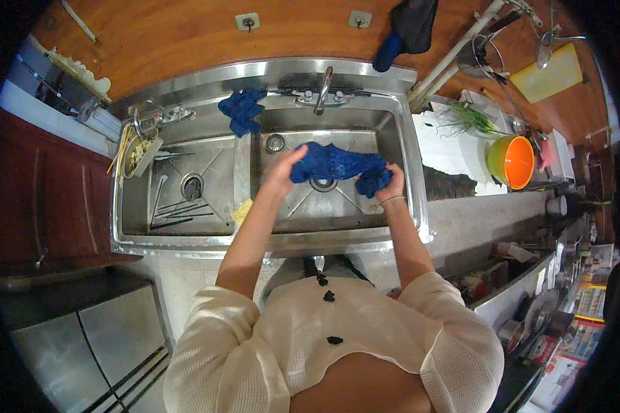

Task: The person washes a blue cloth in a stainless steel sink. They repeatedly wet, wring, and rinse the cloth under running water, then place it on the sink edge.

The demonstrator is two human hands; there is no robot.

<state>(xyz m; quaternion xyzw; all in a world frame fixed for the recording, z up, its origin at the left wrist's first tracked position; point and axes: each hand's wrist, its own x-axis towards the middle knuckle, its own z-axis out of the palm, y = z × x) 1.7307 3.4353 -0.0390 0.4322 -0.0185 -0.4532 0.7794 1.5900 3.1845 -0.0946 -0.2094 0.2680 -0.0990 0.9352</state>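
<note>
A dark blue cloth (336, 162) is stretched between my two hands over the right basin of a stainless steel double sink (310, 217). My left hand (284, 169) grips its left end. At the other end, my right hand (391, 181) holds a bunched part that hangs down. Part of the basin's drain (323, 184) shows below the cloth. Behind it, the curved faucet (324, 92) stands at the sink's back edge. A second blue cloth (243, 111) lies crumpled over the back of the divider. On the divider's front part is a yellow cloth or sponge (242, 212), close to my left forearm.
Several dark thin sticks (181, 214) lie in the left basin, with a small container of food scraps (143, 155) at its left rim. Right of the sink are green onions (473, 121) and stacked green and orange bowls (511, 161).
</note>
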